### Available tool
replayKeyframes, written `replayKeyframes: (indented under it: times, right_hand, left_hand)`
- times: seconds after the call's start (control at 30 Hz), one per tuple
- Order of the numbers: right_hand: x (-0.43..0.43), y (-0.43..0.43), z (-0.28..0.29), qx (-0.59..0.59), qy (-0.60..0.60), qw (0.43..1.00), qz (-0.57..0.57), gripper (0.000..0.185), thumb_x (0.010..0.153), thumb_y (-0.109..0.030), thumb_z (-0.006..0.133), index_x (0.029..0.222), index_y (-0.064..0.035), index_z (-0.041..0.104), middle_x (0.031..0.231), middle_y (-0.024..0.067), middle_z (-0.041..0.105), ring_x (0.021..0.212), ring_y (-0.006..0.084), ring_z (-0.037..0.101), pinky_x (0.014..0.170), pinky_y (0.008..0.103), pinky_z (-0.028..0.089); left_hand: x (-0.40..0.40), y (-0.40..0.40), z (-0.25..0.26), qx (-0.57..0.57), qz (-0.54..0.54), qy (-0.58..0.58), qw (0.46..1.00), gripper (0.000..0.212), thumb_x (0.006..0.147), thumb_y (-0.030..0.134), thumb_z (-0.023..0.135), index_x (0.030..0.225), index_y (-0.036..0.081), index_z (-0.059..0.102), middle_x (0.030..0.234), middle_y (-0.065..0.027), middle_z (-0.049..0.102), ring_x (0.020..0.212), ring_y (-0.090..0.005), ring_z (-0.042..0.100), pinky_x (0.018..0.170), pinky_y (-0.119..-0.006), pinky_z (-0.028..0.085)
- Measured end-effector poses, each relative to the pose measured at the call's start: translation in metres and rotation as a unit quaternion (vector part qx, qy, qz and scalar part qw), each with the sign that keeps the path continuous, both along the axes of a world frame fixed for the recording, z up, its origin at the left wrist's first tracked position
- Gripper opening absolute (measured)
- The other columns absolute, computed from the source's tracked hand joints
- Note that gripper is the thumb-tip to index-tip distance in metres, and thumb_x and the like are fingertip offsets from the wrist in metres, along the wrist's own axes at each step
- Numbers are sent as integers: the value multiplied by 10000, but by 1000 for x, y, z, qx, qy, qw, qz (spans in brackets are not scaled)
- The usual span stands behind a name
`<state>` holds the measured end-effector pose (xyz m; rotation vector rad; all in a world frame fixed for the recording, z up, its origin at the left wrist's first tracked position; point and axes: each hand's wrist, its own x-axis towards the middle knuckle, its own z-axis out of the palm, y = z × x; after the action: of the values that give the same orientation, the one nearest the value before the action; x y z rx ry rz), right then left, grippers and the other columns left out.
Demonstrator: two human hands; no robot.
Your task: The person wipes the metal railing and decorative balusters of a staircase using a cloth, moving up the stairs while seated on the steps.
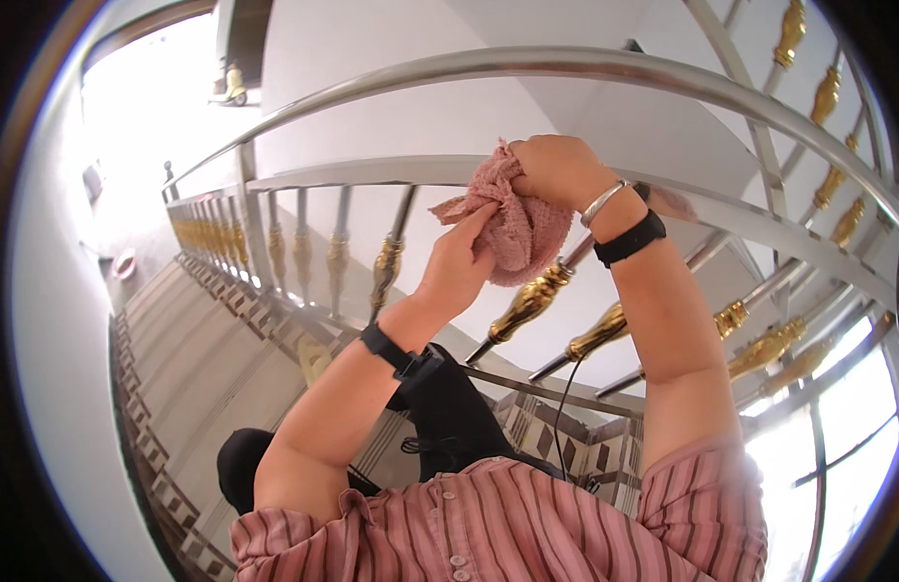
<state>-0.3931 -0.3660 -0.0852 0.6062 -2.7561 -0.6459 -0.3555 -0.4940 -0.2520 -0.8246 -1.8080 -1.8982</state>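
A pink textured cloth (526,225) is bunched between my two hands, in front of the stair railing. My right hand (562,171) grips its upper end, at the flat metal middle rail (391,169). My left hand (456,262) pinches the cloth's left side lower down. The cloth's lower part hangs over the top of a baluster with a gold-coloured ornament (529,302). Above both hands curves the round stainless-steel handrail (449,64). Whether the cloth touches the middle rail I cannot tell.
Tiled stairs (202,356) descend on the left beside a white wall (63,313). A yellow object (314,358) sits on a step by the balusters. A thin black cable (563,407) hangs by my body. A yellow scooter (234,86) stands beyond the bright doorway. More railing rises at right.
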Motion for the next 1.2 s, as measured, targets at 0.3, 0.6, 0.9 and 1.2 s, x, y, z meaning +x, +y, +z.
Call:
replayKeyframes:
  times: [0.3, 0.6, 0.9, 1.2]
  right_hand:
    - [71, 70, 17, -37, 225, 958, 176, 211, 805, -102, 511, 975, -77, 634, 971, 103, 659, 926, 289, 615, 873, 395, 457]
    - [130, 90, 28, -48, 275, 952, 122, 325, 747, -15, 506, 1035, -60, 650, 893, 108, 634, 914, 325, 581, 880, 426, 417]
    - [193, 93, -63, -322, 240, 911, 89, 452, 677, 54, 565, 1115, -34, 634, 998, 169, 614, 938, 382, 586, 824, 397, 482]
    - [171, 80, -112, -624, 217, 740, 124, 363, 844, 86, 520, 1204, 48, 542, 1173, 136, 611, 1101, 219, 576, 960, 331, 433]
  left_hand:
    - [7, 9, 4, -10, -77, 91, 993, 507, 828, -83, 486, 1332, -40, 449, 1268, -149, 546, 1180, -181, 518, 985, -279, 405]
    - [46, 36, 15, -45, -131, 122, 983, 497, 816, -20, 537, 1310, -5, 483, 1213, -215, 569, 1099, -315, 577, 931, -322, 440]
    - [29, 37, -9, -127, -8, 261, 957, 497, 763, -5, 549, 1259, 11, 526, 1129, -173, 571, 1012, -381, 546, 887, -409, 459]
    - [25, 38, -24, -154, 90, 338, 924, 509, 774, 35, 583, 1275, -11, 507, 1169, -189, 559, 1015, -383, 555, 893, -420, 455]
